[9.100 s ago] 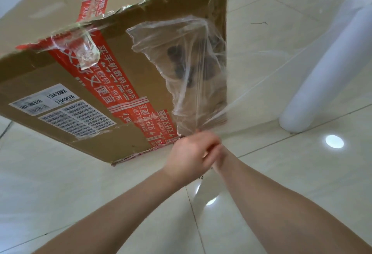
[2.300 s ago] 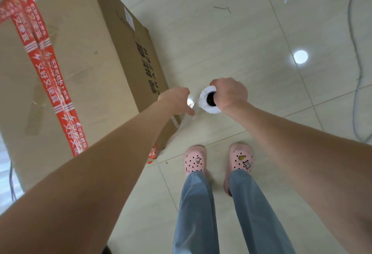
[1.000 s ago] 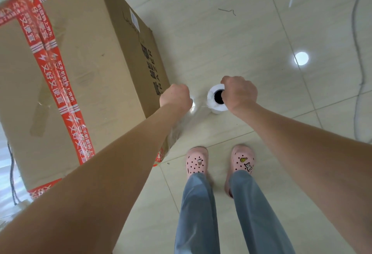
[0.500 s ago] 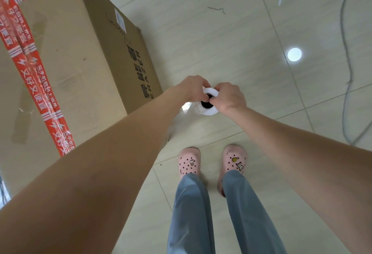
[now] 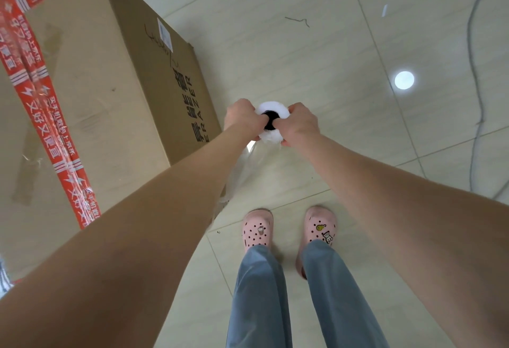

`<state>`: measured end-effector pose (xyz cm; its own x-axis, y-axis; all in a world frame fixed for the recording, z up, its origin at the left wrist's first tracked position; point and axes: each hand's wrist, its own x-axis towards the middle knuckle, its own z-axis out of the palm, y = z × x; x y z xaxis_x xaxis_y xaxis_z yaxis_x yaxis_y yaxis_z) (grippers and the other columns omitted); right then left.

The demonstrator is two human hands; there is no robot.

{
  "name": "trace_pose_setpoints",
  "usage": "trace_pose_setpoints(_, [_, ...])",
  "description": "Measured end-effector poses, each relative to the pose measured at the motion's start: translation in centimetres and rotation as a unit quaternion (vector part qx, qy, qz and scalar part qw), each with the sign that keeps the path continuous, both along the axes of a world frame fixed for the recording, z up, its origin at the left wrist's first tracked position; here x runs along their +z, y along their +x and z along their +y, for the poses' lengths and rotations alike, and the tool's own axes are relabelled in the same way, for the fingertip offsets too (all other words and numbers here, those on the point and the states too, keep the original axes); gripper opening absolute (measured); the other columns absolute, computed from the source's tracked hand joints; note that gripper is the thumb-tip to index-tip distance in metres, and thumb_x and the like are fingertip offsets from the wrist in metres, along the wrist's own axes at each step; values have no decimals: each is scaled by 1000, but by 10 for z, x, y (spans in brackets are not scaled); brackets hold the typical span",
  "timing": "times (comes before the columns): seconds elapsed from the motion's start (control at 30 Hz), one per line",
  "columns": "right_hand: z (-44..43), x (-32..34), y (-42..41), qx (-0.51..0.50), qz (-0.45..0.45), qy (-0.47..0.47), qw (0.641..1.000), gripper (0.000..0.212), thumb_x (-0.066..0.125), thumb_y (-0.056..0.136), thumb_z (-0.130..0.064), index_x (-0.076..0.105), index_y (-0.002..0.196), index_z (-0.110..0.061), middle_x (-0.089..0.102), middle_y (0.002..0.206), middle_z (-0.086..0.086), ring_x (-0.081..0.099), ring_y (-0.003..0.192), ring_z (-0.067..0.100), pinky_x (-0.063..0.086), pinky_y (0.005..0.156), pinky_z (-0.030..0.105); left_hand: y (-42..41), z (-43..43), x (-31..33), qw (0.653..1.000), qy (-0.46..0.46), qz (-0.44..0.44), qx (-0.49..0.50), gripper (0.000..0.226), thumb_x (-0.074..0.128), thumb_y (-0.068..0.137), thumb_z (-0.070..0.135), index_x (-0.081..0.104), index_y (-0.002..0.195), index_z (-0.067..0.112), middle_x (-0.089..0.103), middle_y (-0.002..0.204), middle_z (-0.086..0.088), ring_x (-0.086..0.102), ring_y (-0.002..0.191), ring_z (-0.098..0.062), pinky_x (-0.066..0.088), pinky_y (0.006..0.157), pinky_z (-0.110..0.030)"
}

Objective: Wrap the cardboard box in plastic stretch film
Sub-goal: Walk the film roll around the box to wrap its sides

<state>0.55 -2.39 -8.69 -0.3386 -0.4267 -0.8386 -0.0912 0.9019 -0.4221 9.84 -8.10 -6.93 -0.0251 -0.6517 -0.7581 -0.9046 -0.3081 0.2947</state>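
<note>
A large cardboard box point(image 5: 91, 94) with red printed tape stands on the tiled floor at the left. I look straight down on the top end of a white roll of stretch film point(image 5: 271, 109), held upright just right of the box's near corner. My left hand point(image 5: 242, 120) grips the roll's left rim and my right hand point(image 5: 298, 123) grips its right rim. A sheet of clear film point(image 5: 238, 174) runs from the roll back toward the box's near corner, partly hidden under my left forearm.
My two feet in pink clogs point(image 5: 289, 227) stand on the floor just below the roll. A thin grey cable point(image 5: 475, 72) trails along the floor at the right. A ceiling light reflects on a tile point(image 5: 404, 80).
My left hand has left the film sheet and joined the right hand on the top of the roll. The roll has stayed beside the box's near corner.
</note>
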Motion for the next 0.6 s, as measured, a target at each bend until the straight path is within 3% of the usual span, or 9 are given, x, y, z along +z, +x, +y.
trace_pose_setpoints(0.1, [-19, 0, 10, -64, -69, -16, 995, 35, 59, 84, -8, 55, 119, -10, 60, 115, 12, 66, 86, 28, 60, 69, 39, 10, -11, -1, 998, -7, -3, 60, 19, 54, 86, 13, 45, 69, 12, 61, 70, -6, 63, 51, -18, 49, 51, -22])
trace_pose_setpoints(0.27, [-40, -1, 29, -23, -17, -55, 998, 23, 56, 83, -7, 63, 105, -7, 66, 102, 14, 67, 85, 35, 58, 76, 45, 28, -29, 1, 997, -3, -21, 70, 18, 54, 87, 15, 48, 71, 10, 65, 70, -9, 63, 50, -19, 53, 55, -23])
trace_pose_setpoints(0.4, [-53, -1, 37, -43, -16, -50, 998, 24, 59, 83, -13, 63, 106, -12, 64, 98, 7, 67, 85, 30, 58, 76, 44, 35, -52, -2, 995, -2, -79, -67, 20, 56, 89, 23, 51, 76, 9, 61, 78, -9, 56, 56, -17, 49, 55, -26])
trace_pose_setpoints(0.47, [-61, -1, 37, -45, -20, -30, 998, 31, 61, 82, -18, 61, 113, -14, 64, 104, 7, 66, 88, 27, 58, 77, 42, 32, -64, -1, 988, -31, -75, -133, 22, 58, 89, 23, 56, 104, 7, 60, 98, -11, 60, 77, -23, 49, 63, -29])
trace_pose_setpoints(0.53, [-69, 0, 35, -22, -19, -15, 999, 37, 64, 79, -18, 60, 116, -15, 65, 107, 7, 65, 93, 25, 58, 80, 41, 26, -77, 0, 978, -43, -53, -196, 43, 58, 89, 17, 49, 131, 16, 59, 120, -8, 60, 103, -25, 51, 78, -31])
trace_pose_setpoints(0.6, [-75, 1, 31, 0, -12, -14, 1000, 32, 64, 77, -13, 63, 109, -14, 67, 103, 7, 66, 91, 25, 58, 79, 41, 22, -85, 1, 966, -29, -66, -248, 31, 55, 88, 14, 57, 119, 19, 61, 121, -7, 59, 101, -24, 50, 77, -32])
